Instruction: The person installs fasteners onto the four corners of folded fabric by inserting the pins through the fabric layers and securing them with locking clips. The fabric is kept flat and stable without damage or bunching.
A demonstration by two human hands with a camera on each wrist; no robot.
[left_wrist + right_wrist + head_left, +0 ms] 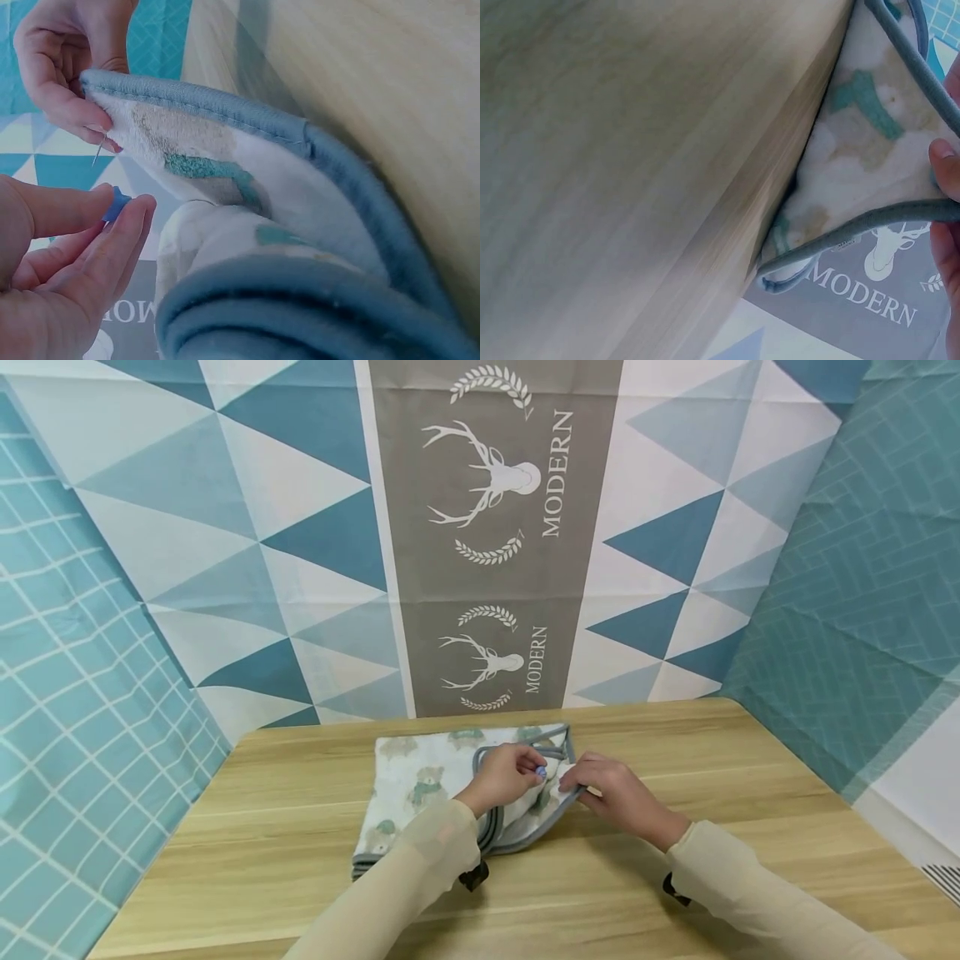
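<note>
A folded white blanket (pixel 408 768) with grey edging and bear prints lies on the wooden table, its right part lifted and turned up. My left hand (pixel 504 777) pinches a small blue piece (pixel 117 204), possibly star-shaped, between thumb and fingers. Opposite it, my right hand (pixel 618 789) grips the raised corner of the blanket by its grey edging (pixel 202 101). A thin metal pin (pixel 98 150) sticks out by the right fingertips, a short gap from the blue piece. In the right wrist view, the lifted cloth (pixel 870 142) hangs from the right thumb and fingers.
The wooden table (pixel 285 860) extends around the blanket on all sides. Behind it hangs a patterned cloth (pixel 495 552) with triangles, deer heads and lettering. Blue tile-patterned sheets (pixel 82 677) cover the side walls. Dark wrist devices (pixel 474 875) sit under both sleeves.
</note>
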